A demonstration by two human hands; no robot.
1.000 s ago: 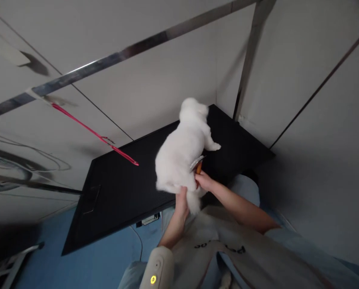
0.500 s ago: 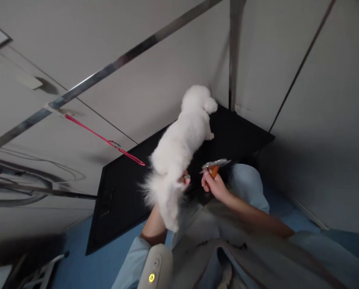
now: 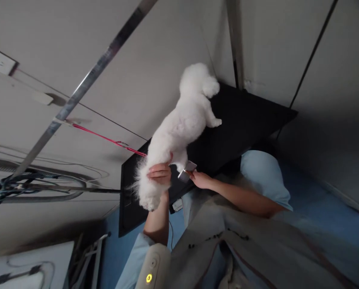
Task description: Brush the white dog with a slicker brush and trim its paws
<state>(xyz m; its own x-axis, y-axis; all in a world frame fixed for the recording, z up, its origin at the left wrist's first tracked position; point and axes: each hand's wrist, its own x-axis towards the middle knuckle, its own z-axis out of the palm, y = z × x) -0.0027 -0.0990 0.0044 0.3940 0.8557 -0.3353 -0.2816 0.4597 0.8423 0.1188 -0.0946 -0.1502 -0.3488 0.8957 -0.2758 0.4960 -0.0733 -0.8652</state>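
Observation:
A small white fluffy dog (image 3: 183,124) stands on a black table (image 3: 245,120), its head toward the far corner. My left hand (image 3: 159,174) is closed around the dog's hindquarters, fingers pressed into the fur near the tail. My right hand (image 3: 200,179) grips a grooming brush (image 3: 187,171) with a metal head, held against the dog's rear leg. Both forearms reach up from my grey apron.
A red leash (image 3: 107,140) hangs from a metal bar (image 3: 86,80) toward the dog. Grey walls close the table's far corner. Cables (image 3: 31,184) lie at the left. The floor (image 3: 332,208) is blue. A white device with a lit yellow button (image 3: 152,269) sits at my chest.
My left hand has moved up onto the dog's rump. The brush has come back from the right to the dog's rear leg. The view has tilted, and the dog has shifted upward.

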